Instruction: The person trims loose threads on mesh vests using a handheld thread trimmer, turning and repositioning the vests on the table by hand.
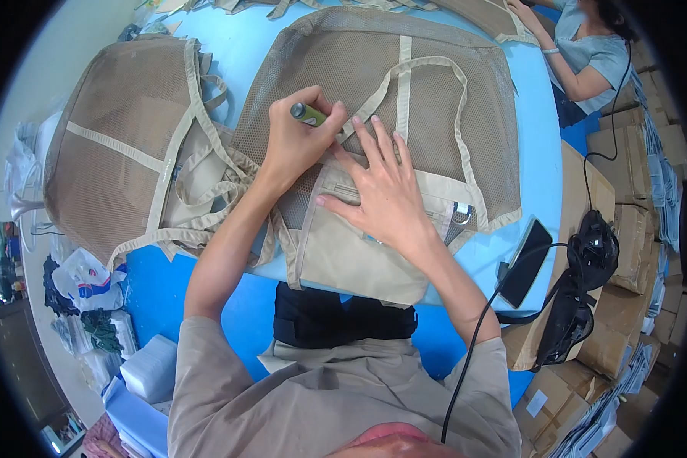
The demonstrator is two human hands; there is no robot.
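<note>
My left hand [301, 141] is closed around a green marker pen [307, 115], its thick end pointing up and its tip hidden behind the fingers. Beneath both hands lies a tan mesh bag [320, 65] with pale fabric straps. My right hand [385, 183] rests flat with fingers spread on the bag, near the upper edge of a beige fabric panel [359, 263]. A metal ring [462, 212] sits on the panel's right side. Left of my arm is a second tan mesh bag [122, 114] with its straps bunched up.
A phone [527, 263] with a cable lies at the right edge of the blue table [540, 153]. Beside it, a black strapped item [580, 290] rests on cardboard boxes [633, 237]. Across the table, a co-worker's arm [580, 82] touches more mesh fabric. Plastic-wrapped packs [149, 366] stand at lower left.
</note>
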